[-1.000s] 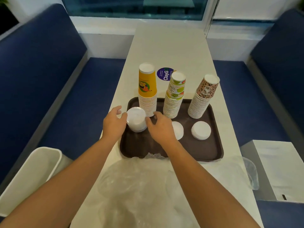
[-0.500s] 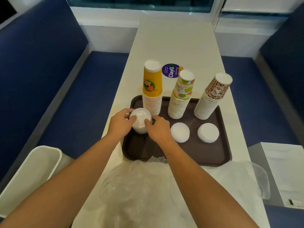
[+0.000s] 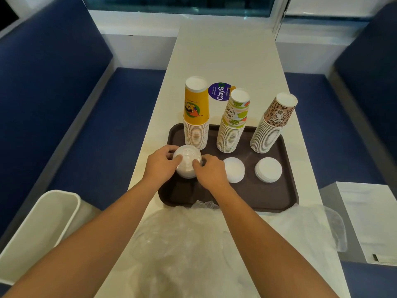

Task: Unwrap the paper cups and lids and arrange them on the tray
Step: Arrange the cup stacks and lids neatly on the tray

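On the dark brown tray (image 3: 277,196) stand three upside-down stacks of paper cups: yellow (image 3: 196,114), lime-patterned (image 3: 233,123) and leopard-patterned (image 3: 271,123). In front of them lie two low piles of white lids (image 3: 235,169) (image 3: 268,169). At the tray's front left a third stack of white lids (image 3: 187,163) stands in front of the yellow cups. My left hand (image 3: 160,165) and my right hand (image 3: 209,172) grip this stack from either side, thumbs on its top.
Crumpled clear plastic wrap (image 3: 182,244) covers the white table (image 3: 225,57) in front of the tray. A white bin (image 3: 36,231) stands at the lower left on the blue bench. A white box (image 3: 369,220) sits at the right. A round purple sticker (image 3: 220,91) lies behind the cups.
Both hands closed in on the lid stack at the tray's front left and now hold it with thumbs on top. The view came closer.
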